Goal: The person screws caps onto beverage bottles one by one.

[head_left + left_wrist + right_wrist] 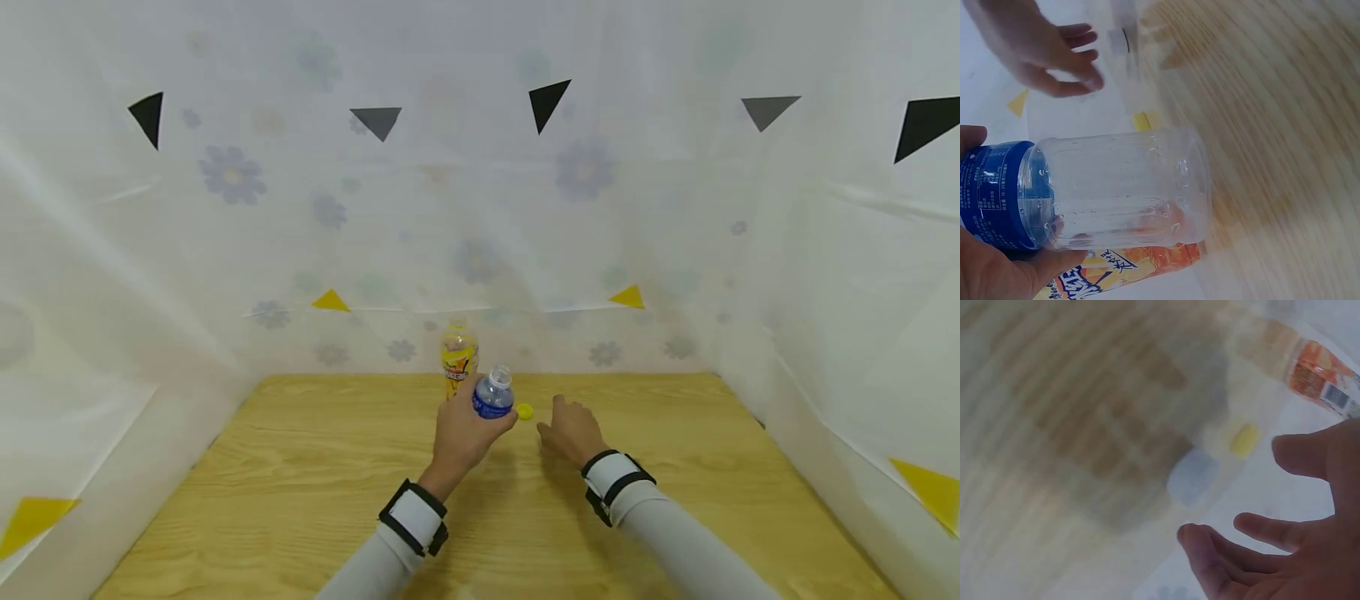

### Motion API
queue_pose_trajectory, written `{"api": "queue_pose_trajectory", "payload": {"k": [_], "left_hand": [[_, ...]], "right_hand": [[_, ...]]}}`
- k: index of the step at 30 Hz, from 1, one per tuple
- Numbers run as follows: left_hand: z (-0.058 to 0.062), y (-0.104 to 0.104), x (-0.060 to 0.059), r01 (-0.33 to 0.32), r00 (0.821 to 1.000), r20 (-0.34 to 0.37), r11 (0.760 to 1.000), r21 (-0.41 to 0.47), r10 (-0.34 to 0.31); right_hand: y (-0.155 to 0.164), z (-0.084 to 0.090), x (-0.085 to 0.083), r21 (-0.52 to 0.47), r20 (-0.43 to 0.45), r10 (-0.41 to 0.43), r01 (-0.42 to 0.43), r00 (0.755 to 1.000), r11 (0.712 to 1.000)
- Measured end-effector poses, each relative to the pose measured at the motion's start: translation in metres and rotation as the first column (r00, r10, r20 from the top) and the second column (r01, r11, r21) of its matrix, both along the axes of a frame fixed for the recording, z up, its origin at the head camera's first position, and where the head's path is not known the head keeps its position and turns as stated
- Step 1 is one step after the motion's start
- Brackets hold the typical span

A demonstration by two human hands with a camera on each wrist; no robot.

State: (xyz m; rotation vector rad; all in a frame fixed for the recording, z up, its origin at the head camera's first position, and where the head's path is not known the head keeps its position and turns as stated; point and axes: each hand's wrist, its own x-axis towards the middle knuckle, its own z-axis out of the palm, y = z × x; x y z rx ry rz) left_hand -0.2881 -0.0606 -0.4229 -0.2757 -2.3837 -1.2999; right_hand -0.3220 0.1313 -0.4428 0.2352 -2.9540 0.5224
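In the head view my left hand [467, 429] grips a clear plastic bottle [492, 396] with a blue label round its middle. Its neck shows no cap, and drops cling inside the clear lower part in the left wrist view. To the right, my right hand [576, 433] reaches over the table, thumb and fingers spread apart with nothing between them. Close to those fingertips a white bottle cap [1192, 476] lies on the table; in the head view that hand hides it. A yellow bottle cap [525, 412] lies between the two hands.
Just behind my left hand stands a drink bottle [459, 354] with a yellow and orange label, partly covered by the hand. The wood-grain table [315, 467] is bordered by white sheeting [480, 208] with flowers and triangles at the back and both sides.
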Motion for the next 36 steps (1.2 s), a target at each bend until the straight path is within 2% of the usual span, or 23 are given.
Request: {"api": "queue_pose_trajectory", "payload": {"k": [4, 7, 14, 23, 27, 32, 36], "left_hand": [[-0.001, 0.002, 0.001, -0.011, 1.0, -0.013, 1.0, 0.005, 0.011], [-0.001, 0.003, 0.0, -0.017, 1.0, -0.015, 1.0, 0.005, 0.017], [0.0, 0.002, -0.001, -0.024, 1.0, -0.004, 1.0, -0.004, 0.024], [0.002, 0.003, -0.001, -0.019, 1.0, -0.007, 1.0, -0.004, 0.018], [0.001, 0.004, -0.001, -0.012, 1.0, -0.004, 1.0, -0.004, 0.012], [0.002, 0.004, -0.001, -0.012, 1.0, -0.002, 1.0, -0.009, 0.012], [0.004, 0.002, 0.0, 0.002, 1.0, -0.007, 1.0, -0.006, -0.002]], "right_hand": [[0.005, -0.019, -0.002, 0.037, 0.028, -0.017, 0.016, 0.999, 0.999], [0.008, -0.026, -0.003, 0.054, 0.018, -0.02, 0.019, 1.0, 0.998], [0.009, -0.031, -0.001, 0.103, -0.003, -0.021, 0.021, 1.0, 0.994], [0.012, -0.031, 0.001, 0.104, -0.017, -0.001, 0.003, 1.0, 0.995], [0.013, -0.023, 0.006, 0.108, -0.09, 0.048, -0.038, 0.995, 0.993], [0.007, 0.004, 0.015, 0.03, -0.175, 0.109, -0.105, 0.979, 0.994], [0.003, 0.021, 0.021, -0.128, -0.113, 0.092, -0.106, 0.989, 0.986]]}}
